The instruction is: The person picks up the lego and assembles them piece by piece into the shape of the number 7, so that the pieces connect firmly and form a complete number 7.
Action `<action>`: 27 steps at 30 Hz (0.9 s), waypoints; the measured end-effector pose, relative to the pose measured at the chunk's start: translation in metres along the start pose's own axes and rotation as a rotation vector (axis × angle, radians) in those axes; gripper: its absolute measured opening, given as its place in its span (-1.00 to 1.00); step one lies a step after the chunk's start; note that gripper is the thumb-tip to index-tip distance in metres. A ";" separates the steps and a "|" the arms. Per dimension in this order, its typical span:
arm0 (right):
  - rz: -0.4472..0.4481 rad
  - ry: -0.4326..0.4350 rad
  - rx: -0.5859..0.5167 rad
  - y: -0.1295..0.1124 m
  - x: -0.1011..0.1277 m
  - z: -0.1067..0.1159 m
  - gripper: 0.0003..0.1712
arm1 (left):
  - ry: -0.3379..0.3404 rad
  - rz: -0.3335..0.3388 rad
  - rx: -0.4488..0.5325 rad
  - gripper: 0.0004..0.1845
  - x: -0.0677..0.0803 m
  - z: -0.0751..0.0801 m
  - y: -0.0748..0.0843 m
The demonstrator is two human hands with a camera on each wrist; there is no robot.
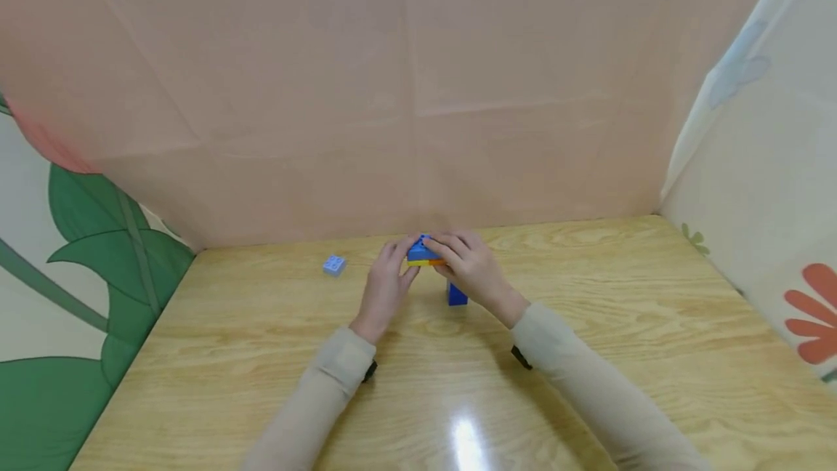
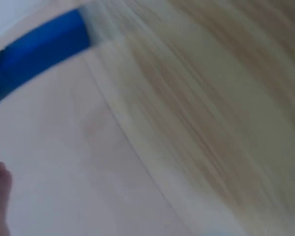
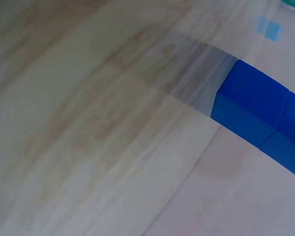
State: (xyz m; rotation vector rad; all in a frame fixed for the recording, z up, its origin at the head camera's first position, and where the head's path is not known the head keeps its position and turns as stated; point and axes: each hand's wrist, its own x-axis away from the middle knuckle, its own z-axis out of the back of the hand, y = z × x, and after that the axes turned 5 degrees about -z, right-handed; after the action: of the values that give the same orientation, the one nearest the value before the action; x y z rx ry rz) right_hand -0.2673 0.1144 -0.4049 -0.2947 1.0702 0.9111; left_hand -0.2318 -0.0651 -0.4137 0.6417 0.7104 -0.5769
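A blue and orange brick stack (image 1: 423, 253) is being pinched between the left hand (image 1: 386, 289) and the right hand (image 1: 472, 267), so it is being kept steady above the table (image 1: 588, 325).

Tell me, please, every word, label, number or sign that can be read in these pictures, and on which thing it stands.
None: no readable text in any view.
The block stack between the left hand and right hand shows no lettering.
The light blue brick has only studs.
Both wrist views are blurred.
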 end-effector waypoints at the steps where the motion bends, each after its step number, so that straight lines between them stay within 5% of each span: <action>1: 0.001 0.005 -0.001 0.000 0.000 0.000 -0.34 | 0.007 -0.043 -0.048 -0.46 0.000 0.001 -0.002; 10: -0.028 0.008 -0.024 -0.001 0.005 -0.001 -0.28 | 0.056 -0.432 -0.445 -0.38 -0.003 0.007 -0.014; 20: 0.037 0.008 -0.010 0.001 0.001 0.001 -0.39 | 0.080 -0.580 -0.477 -0.43 -0.009 0.014 -0.016; 27: 0.057 0.020 -0.002 0.002 0.000 0.002 -0.40 | 0.113 -0.622 -0.440 -0.50 -0.012 0.015 -0.019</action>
State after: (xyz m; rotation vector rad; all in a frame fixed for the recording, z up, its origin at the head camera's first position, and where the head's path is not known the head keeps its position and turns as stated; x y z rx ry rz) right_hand -0.2676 0.1172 -0.4034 -0.2770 1.1006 0.9622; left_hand -0.2464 -0.0851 -0.4024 0.0285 1.1146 -0.9218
